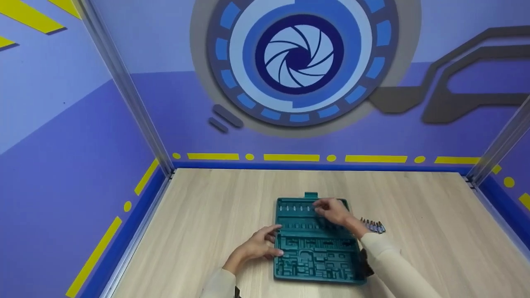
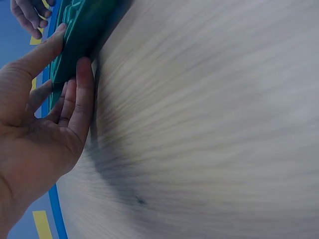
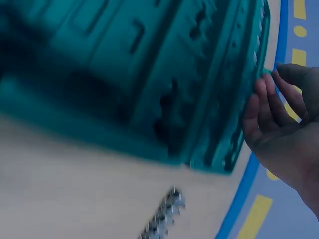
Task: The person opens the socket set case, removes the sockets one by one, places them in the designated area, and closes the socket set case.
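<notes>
Cream-coloured long sleeves (image 1: 395,260) reach in from the near side as a person works both bare hands over an opened, dark-green moulded plastic case (image 1: 321,281) lying on a pale wood-grain table (image 1: 207,219), right of the scene's middle. Roughly rectangular, the case has its long axis running from near to far, its recessed inside facing up and a small green tab (image 1: 311,195) on its far edge pointing away toward the blue-and-purple patterned wall (image 1: 372,140). At the case's left side, the left hand (image 1: 254,246) grasps the rim, thumb on top and fingers against the outer side. Over the far right part, the right hand (image 1: 333,211) bends its fingers with the fingertips close together; whether they grasp anything cannot be told. Just left of those fingertips, short silver metal pieces (image 1: 295,208) sit in a left-to-right row in the far section, each aligned near to far. Just right of the case, slim metal bits with dark tips (image 1: 372,226) form a slanting row whose right end is nearer, the tips pointing to the far side.
</notes>
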`<state>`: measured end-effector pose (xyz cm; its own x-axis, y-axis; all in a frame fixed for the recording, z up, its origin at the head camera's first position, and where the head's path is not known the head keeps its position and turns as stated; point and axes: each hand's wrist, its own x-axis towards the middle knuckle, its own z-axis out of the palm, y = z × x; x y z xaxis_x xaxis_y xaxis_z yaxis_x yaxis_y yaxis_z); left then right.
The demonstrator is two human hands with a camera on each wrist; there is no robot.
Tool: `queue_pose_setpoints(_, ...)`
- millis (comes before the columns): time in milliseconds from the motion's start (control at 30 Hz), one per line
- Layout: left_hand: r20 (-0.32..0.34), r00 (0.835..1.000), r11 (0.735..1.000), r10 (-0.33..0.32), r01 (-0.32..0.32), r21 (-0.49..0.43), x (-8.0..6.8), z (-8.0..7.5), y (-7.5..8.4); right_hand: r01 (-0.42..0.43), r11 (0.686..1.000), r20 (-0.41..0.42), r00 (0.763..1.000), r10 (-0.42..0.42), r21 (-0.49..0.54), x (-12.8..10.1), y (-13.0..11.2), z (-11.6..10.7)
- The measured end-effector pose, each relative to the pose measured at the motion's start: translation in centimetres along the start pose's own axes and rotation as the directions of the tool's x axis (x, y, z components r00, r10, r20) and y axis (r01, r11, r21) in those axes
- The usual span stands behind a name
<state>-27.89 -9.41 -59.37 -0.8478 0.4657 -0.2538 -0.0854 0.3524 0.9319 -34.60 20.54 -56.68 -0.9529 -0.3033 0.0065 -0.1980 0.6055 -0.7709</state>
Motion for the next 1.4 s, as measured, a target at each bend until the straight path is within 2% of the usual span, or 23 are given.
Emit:
queue_pose_setpoints(167,-0.004,1.000,1.000,0.008,-0.008,-0.007,0.0,-0.3,-0.1,-0.015,1.000,-0.105,0.994,0.014,-0.014,1.1,-0.3,2.1)
queue_pose_setpoints(267,-0.002,1.000,1.000,0.020,-0.020,-0.003,0.0,-0.3,-0.1,-0.027,0.999,-0.138,0.990,0.021,-0.035,1.4,-0.1,2.9)
queue_pose_setpoints(467,-0.002,0.999,0.999,0.039,-0.039,0.004,0.3,0.0,-0.2,-0.089,0.986,-0.114,0.991,0.073,-0.140,2.0,0.0,3.3)
queue_pose_setpoints(600,-0.008,1.000,0.999,0.031,-0.031,0.011,0.3,-0.1,-0.3,-0.111,0.981,-0.085,0.992,0.098,-0.162,2.3,-0.3,3.5)
queue_pose_setpoints(900,-0.013,0.999,0.999,0.036,-0.036,0.036,0.1,0.1,-0.5,-0.157,0.987,-0.114,0.982,0.152,-0.038,1.8,-0.4,3.5)
queue_pose_setpoints(1100,-0.013,1.000,1.000,0.018,-0.018,0.011,0.0,0.7,-0.6,-0.164,0.982,-0.114,0.982,0.153,-0.090,1.3,-0.2,3.8)
queue_pose_setpoints(1167,-0.008,1.000,1.000,0.018,-0.018,0.004,0.0,0.7,-0.5,-0.157,0.984,-0.121,0.982,0.147,-0.079,1.2,-0.2,3.7)
queue_pose_setpoints(1333,-0.003,1.000,1.000,0.015,-0.015,0.020,-0.2,0.5,-0.1,-0.137,0.990,-0.097,0.986,0.138,0.019,1.1,-0.1,3.2)
queue_pose_setpoints(1400,0.000,0.999,0.999,0.033,-0.033,0.037,-0.2,0.4,0.1,-0.134,0.990,-0.083,0.987,0.138,0.054,1.0,0.0,2.9)
